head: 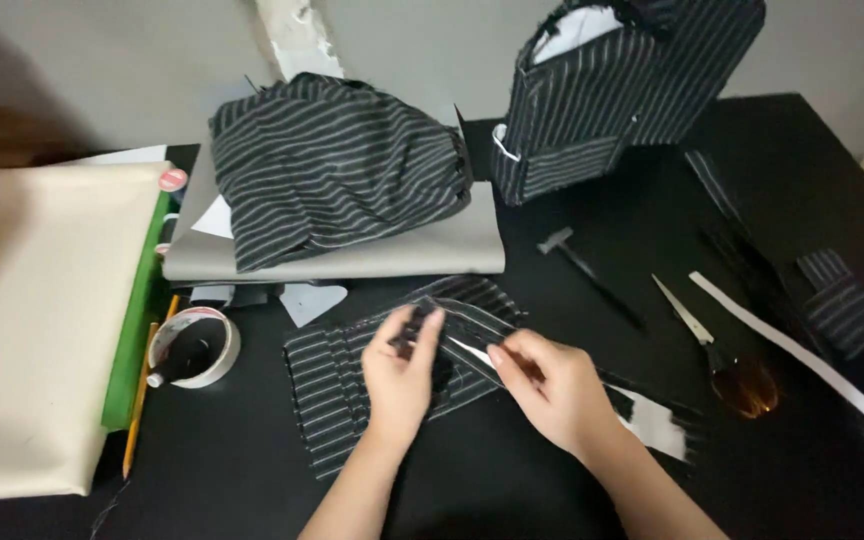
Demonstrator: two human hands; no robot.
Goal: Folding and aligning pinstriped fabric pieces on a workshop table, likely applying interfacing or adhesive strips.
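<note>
Dim, soft indoor light; slight blur, dark corners.

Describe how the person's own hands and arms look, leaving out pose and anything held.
Both the left hand and the right hand are bare: no gloves, rings, watch or bracelets show. The forearms are bare too, with no sleeves in view down to the bottom edge of the picture. The fingernails look short and unpainted.

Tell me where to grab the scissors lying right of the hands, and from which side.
Take the scissors by the amber handles at the near end, coming from the near side. The blades point away and to the left, toward the small hammer, so the handles face the right hand and lie flat on the black table.
</note>
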